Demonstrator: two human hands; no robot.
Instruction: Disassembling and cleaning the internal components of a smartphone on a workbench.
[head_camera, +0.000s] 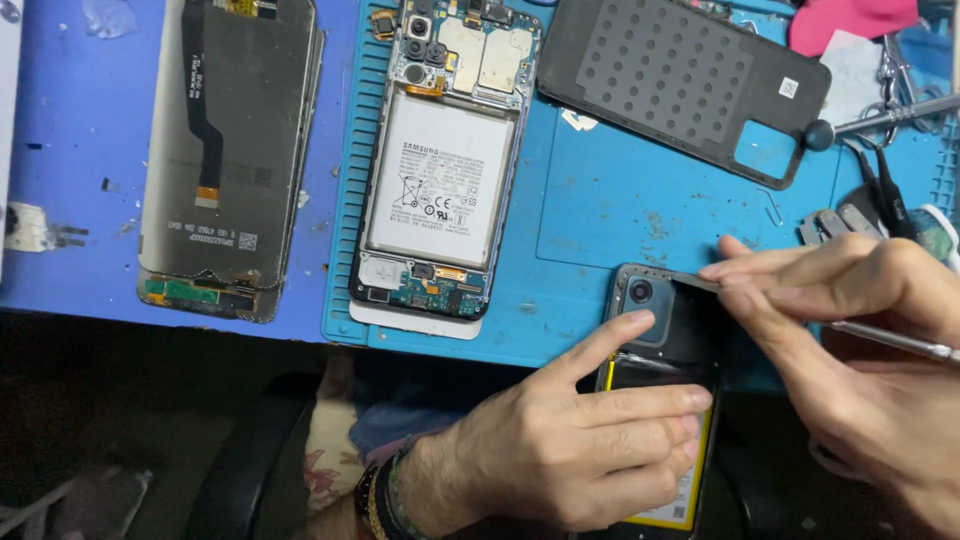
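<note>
My left hand (585, 440) lies over a dark phone (672, 335) with its back open, at the near edge of the blue mat. Its index finger points at the camera lens and the other fingers press on the yellow-edged battery (690, 505). My right hand (860, 340) comes in from the right. Its fingertips pinch the phone's upper right edge, and a thin metal tool (905, 342) runs through the hand.
An opened phone (440, 160) with a white battery lies on the blue mat (600, 200). A detached screen panel (230, 150) lies to its left. A dark back cover (680, 80) sits upper right. Tweezers and metal tools (880, 190) lie at the right edge.
</note>
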